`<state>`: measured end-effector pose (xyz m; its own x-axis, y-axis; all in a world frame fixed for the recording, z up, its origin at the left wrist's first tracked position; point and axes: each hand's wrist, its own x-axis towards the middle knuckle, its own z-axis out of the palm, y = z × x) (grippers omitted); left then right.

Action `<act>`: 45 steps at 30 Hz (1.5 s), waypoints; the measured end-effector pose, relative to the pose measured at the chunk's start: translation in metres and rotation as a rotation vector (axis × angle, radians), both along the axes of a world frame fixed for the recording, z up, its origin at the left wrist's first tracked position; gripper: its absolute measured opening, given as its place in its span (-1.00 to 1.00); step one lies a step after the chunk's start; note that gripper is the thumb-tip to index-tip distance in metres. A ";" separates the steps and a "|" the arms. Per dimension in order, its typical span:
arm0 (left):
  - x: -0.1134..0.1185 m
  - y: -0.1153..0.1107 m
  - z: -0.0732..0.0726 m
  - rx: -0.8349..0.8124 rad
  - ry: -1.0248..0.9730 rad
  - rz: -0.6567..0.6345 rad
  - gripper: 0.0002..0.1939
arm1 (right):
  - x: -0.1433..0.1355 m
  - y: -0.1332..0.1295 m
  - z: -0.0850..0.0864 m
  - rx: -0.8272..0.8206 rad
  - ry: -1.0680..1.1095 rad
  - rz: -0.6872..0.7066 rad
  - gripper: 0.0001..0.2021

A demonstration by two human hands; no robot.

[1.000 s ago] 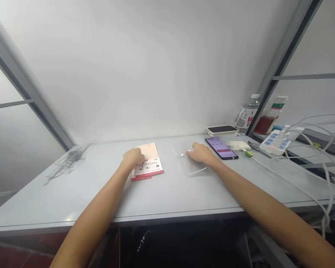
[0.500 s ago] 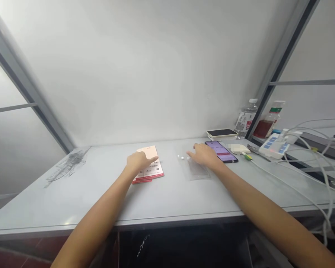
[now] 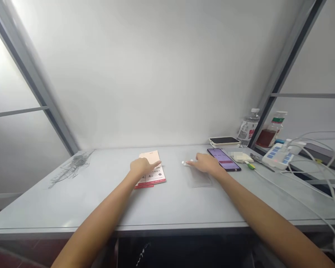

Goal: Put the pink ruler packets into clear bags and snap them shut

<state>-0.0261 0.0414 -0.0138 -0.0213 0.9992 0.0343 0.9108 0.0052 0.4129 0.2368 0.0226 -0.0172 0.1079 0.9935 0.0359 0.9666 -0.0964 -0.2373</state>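
Observation:
A small stack of white and red printed cards or packets [image 3: 156, 175] lies left of centre on the table. My left hand [image 3: 139, 167] rests over its left part, thumb stretched out to the right across the top; the other fingers are mostly hidden by the hand. Farther right, a clear flat plastic bag [image 3: 199, 179] lies on the tabletop. Several tiny white pieces [image 3: 183, 163] sit by its upper left edge. My right hand [image 3: 208, 163] is over the bag's upper part, thumb pointing left and touching or nearly touching those pieces.
Behind my right hand lie a lit phone [image 3: 223, 159] and a pale case with a dark top [image 3: 225, 141]. A water bottle [image 3: 248, 128], a jar of red liquid [image 3: 269, 134], a power strip [image 3: 277, 156] and white cables [image 3: 290, 195] crowd the right side. Dark scribbles [image 3: 72, 167] mark the left.
My right hand's fingers have drawn in, and its thumb now points at the white pieces. My left hand stays over the cards. The whole view has shifted slightly.

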 end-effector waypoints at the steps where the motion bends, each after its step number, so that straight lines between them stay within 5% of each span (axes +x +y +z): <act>1: 0.001 0.001 -0.002 -0.014 0.024 0.015 -0.43 | 0.001 0.000 -0.001 -0.009 0.016 -0.001 -0.44; 8: 0.002 0.003 -0.002 -0.062 0.089 0.074 -0.51 | 0.009 0.008 -0.007 0.036 0.211 0.003 -0.51; 14: -0.004 0.004 0.007 0.037 -0.120 0.077 -0.51 | 0.012 0.009 -0.002 0.028 0.537 0.123 -0.69; 18: -0.004 -0.002 0.019 0.070 -0.407 -0.093 -0.63 | 0.006 0.003 0.007 0.070 0.776 0.217 -0.69; 22: 0.014 -0.020 0.028 0.095 -0.683 -0.313 -0.53 | -0.009 -0.006 0.015 0.150 0.945 0.253 -0.65; 27: 0.046 -0.048 0.024 -0.030 -0.952 -0.615 -0.59 | -0.034 -0.022 0.021 0.157 1.086 0.392 -0.66; 31: 0.053 -0.048 0.014 0.094 -0.951 -0.503 -0.62 | -0.042 -0.027 0.018 0.081 1.229 0.520 -0.64; 38: 0.038 -0.026 0.013 0.355 -0.894 -0.202 -0.62 | -0.034 -0.023 0.015 0.020 1.437 0.503 -0.58; 45: 0.038 -0.035 0.024 0.464 -0.867 -0.153 -0.63 | -0.035 -0.027 0.019 0.077 1.411 0.457 -0.57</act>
<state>0.0119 0.0065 0.0105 -0.0954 0.8850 0.4557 0.2703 -0.4176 0.8675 0.2021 -0.0042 0.0015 -0.2160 0.9507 0.2226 -0.1182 0.2008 -0.9725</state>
